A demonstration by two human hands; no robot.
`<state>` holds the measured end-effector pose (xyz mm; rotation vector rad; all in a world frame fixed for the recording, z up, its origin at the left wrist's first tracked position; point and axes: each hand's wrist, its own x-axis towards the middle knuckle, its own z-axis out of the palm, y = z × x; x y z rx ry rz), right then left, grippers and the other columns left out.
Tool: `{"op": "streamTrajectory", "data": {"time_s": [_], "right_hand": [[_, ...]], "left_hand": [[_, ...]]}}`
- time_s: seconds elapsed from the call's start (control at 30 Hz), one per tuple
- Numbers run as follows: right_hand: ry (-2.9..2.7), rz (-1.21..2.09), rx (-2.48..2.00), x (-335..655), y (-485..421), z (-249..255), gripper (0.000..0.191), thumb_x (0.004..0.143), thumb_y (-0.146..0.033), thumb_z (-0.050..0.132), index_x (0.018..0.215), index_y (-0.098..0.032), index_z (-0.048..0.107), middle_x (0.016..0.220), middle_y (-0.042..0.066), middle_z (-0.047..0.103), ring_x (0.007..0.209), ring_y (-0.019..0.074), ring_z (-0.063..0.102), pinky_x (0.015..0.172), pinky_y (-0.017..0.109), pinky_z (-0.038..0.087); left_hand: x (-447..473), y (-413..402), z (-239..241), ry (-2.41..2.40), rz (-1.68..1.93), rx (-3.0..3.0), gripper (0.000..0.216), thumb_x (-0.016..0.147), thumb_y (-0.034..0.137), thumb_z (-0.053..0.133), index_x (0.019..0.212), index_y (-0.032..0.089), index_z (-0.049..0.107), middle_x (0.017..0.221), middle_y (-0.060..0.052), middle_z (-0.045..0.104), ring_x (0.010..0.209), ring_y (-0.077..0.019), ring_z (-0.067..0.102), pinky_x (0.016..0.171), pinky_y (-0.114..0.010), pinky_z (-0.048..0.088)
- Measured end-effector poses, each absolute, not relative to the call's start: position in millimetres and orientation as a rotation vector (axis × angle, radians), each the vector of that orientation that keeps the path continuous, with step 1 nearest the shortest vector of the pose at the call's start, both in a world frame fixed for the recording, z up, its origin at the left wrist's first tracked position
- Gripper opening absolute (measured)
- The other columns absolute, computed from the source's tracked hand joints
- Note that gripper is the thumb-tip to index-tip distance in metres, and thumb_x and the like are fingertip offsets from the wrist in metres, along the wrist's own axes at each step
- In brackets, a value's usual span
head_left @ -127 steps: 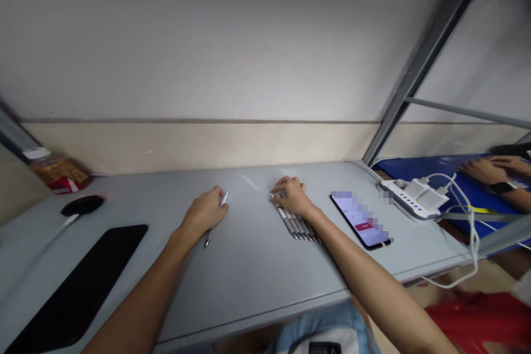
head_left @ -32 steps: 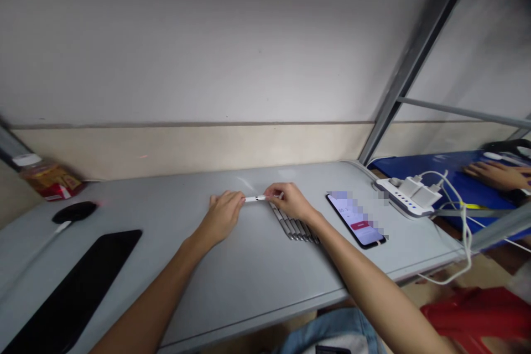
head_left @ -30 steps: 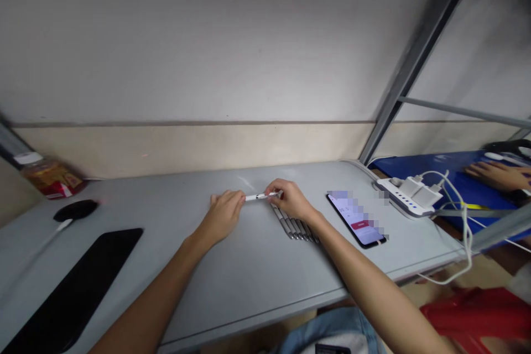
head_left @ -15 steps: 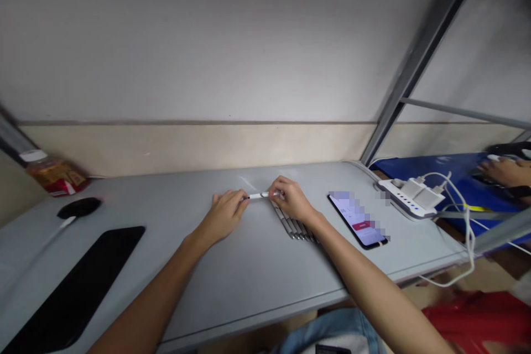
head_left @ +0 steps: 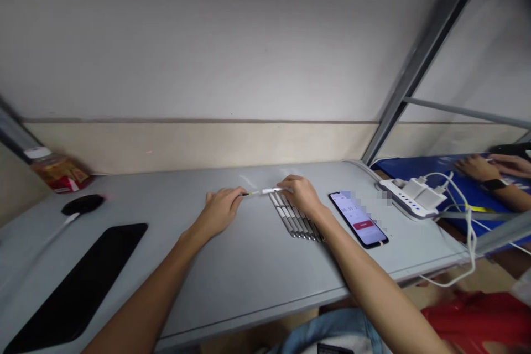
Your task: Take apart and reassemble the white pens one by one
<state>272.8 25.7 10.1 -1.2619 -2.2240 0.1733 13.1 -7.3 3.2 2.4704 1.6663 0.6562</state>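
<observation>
White pen barrel (head_left: 269,191) pinched in my right fingers (head_left: 285,184), likely its refill (head_left: 251,193) in my left fingers (head_left: 238,192), by the row of pens (head_left: 292,220); probably light, stiff, slick, so I'd grip mid-barrel.

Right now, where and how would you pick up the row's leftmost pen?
Probably pinch the leftmost pen by its gray near half, coming from the left: it lies flat, the next pen sits close on its right, and the right hand is near its far end.

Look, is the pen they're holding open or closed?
Open: a thin refill shows between the left grip and the white barrel in the right grip.
</observation>
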Motion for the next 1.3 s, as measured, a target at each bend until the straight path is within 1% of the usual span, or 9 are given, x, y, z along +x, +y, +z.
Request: {"op": "streamTrajectory", "data": {"time_s": [0.2, 0.5, 0.67, 0.8, 0.93, 1.0, 1.1, 1.23, 1.3], "right_hand": [[-2.278, 0.109, -1.144, 272, 28, 6, 0.022, 0.088, -0.016, 0.059, 0.103, -0.021, 0.074, 0.097, 0.008, 0.069, 0.088, 0.0189, 0.063, 0.078, 0.027, 0.044], [-2.224, 0.204, -0.968, 268, 29, 0, 0.023, 0.087, -0.017, 0.061, 0.106, -0.020, 0.073, 0.095, 0.008, 0.069, 0.088, 0.0184, 0.062, 0.081, 0.028, 0.046], [-2.196, 0.265, -0.893, 257, 24, -3, 0.024, 0.085, -0.017, 0.064, 0.107, -0.021, 0.073, 0.098, 0.008, 0.070, 0.089, 0.0194, 0.061, 0.081, 0.031, 0.045], [-2.101, 0.398, -0.861, 253, 19, 2, 0.018, 0.084, -0.019, 0.067, 0.100, -0.023, 0.074, 0.097, 0.006, 0.073, 0.088, 0.0193, 0.062, 0.082, 0.032, 0.044], [-1.990, 0.585, -0.878, 252, 16, 5, 0.013, 0.082, -0.028, 0.069, 0.091, -0.021, 0.075, 0.090, 0.006, 0.073, 0.082, 0.0183, 0.062, 0.076, 0.029, 0.044], [-1.931, 0.751, -0.913, 251, 16, 5, 0.021, 0.085, -0.036, 0.065, 0.094, -0.019, 0.073, 0.080, 0.005, 0.070, 0.072, 0.0163, 0.059, 0.067, 0.027, 0.043], [-1.866, 1.010, -0.933, 252, 17, 6, 0.035, 0.091, -0.045, 0.051, 0.102, -0.017, 0.069, 0.064, 0.001, 0.060, 0.058, 0.0126, 0.050, 0.056, 0.024, 0.038], [-1.887, 1.018, -0.866, 256, 17, 10, 0.034, 0.081, -0.042, 0.067, 0.104, -0.018, 0.064, 0.069, -0.003, 0.054, 0.062, 0.0108, 0.047, 0.057, 0.022, 0.037], [-1.928, 1.027, -0.872, 258, 17, 11, 0.029, 0.081, -0.042, 0.066, 0.095, -0.017, 0.064, 0.068, -0.003, 0.053, 0.060, 0.0102, 0.046, 0.056, 0.021, 0.036]], "left_hand": [[15, -10, 7, 1.678, 0.615, 2.439, 0.029, 0.097, 0.033, 0.033, 0.107, 0.029, 0.060, 0.109, -0.003, 0.068, 0.100, -0.0238, 0.058, 0.088, -0.041, 0.031], [22, -13, 7, 1.642, 0.615, 2.420, 0.027, 0.098, 0.033, 0.031, 0.109, 0.029, 0.056, 0.109, -0.002, 0.066, 0.103, -0.0230, 0.057, 0.087, -0.040, 0.030], [27, -16, 5, 1.615, 0.633, 2.381, 0.030, 0.099, 0.037, 0.028, 0.096, 0.023, 0.054, 0.097, -0.002, 0.065, 0.096, -0.0218, 0.057, 0.088, -0.040, 0.031], [26, -16, 4, 1.576, 0.637, 2.381, 0.033, 0.099, 0.036, 0.025, 0.090, 0.022, 0.054, 0.092, -0.002, 0.062, 0.094, -0.0216, 0.055, 0.087, -0.040, 0.033], [25, -14, 3, 1.527, 0.680, 2.406, 0.032, 0.098, 0.036, 0.028, 0.091, 0.021, 0.055, 0.088, -0.003, 0.060, 0.090, -0.0212, 0.054, 0.084, -0.038, 0.036], [25, -13, 3, 1.504, 0.741, 2.431, 0.029, 0.098, 0.034, 0.030, 0.095, 0.021, 0.056, 0.089, -0.003, 0.060, 0.090, -0.0212, 0.053, 0.085, -0.038, 0.037], [26, -13, 5, 1.474, 0.834, 2.468, 0.026, 0.097, 0.033, 0.034, 0.099, 0.021, 0.057, 0.093, -0.004, 0.061, 0.094, -0.0214, 0.052, 0.086, -0.038, 0.037], [26, -11, 5, 1.496, 0.923, 2.428, 0.023, 0.095, 0.034, 0.039, 0.099, 0.020, 0.057, 0.093, -0.005, 0.060, 0.092, -0.0210, 0.053, 0.085, -0.038, 0.041], [25, -11, 5, 1.475, 0.940, 2.407, 0.021, 0.094, 0.033, 0.040, 0.098, 0.020, 0.057, 0.092, -0.005, 0.059, 0.090, -0.0204, 0.055, 0.084, -0.037, 0.043]]}}
